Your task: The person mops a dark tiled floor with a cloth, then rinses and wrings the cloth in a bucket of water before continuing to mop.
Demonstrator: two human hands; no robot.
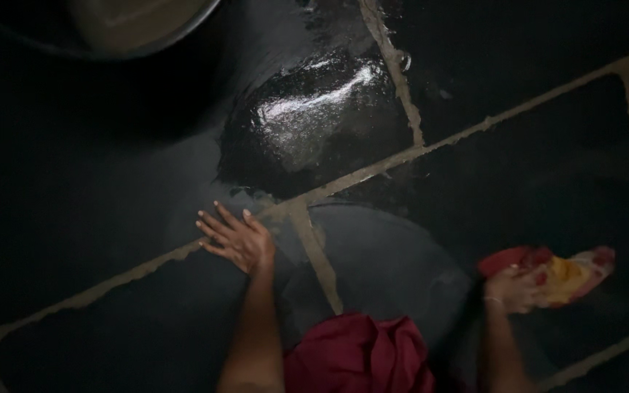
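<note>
My left hand point(236, 238) rests flat on the dark stone floor with its fingers spread, beside a pale grout line. It holds nothing. My right hand point(516, 287) grips a red and yellow cloth point(566, 274) low at the right, pressed near the floor. A thin bangle circles that wrist. A puddle of water point(313, 109) shines on the tiles just ahead of my left hand. Dark red fabric of my clothing point(362, 354) bunches between my arms.
The rim of a large round metal basin point(136, 29) shows at the top left. Pale grout lines point(402, 156) cross the black floor tiles. The surroundings are very dark.
</note>
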